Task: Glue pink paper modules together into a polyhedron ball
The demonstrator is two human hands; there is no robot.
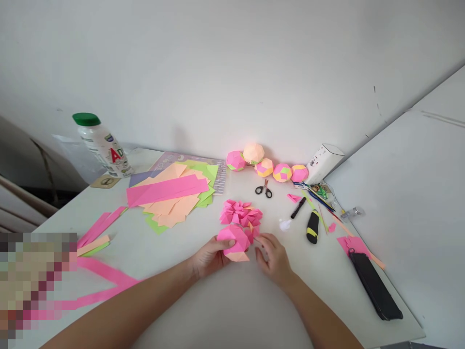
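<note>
My left hand (212, 257) grips a partly built pink paper ball (234, 238), its thumb lying on the faceted surface. A peach paper flap (240, 256) sticks out at the ball's lower edge. Just right of the ball is my right hand (274, 257), its fingers curved and its thumb apart from them. The fingertips are beside the folded pieces, and I cannot tell whether they touch one. Right behind the ball lies a heap of folded pink paper pieces (240, 212), with a little peach among them. The ball hides most of my left fingers.
Several finished paper balls (282, 172) line the wall, with scissors (265, 189) in front. Paper sheets (167, 191) and a white bottle (105, 148) stand left. At right are a utility knife (312, 227), a black pen (298, 208), a white container (324, 164) and a black case (376, 286).
</note>
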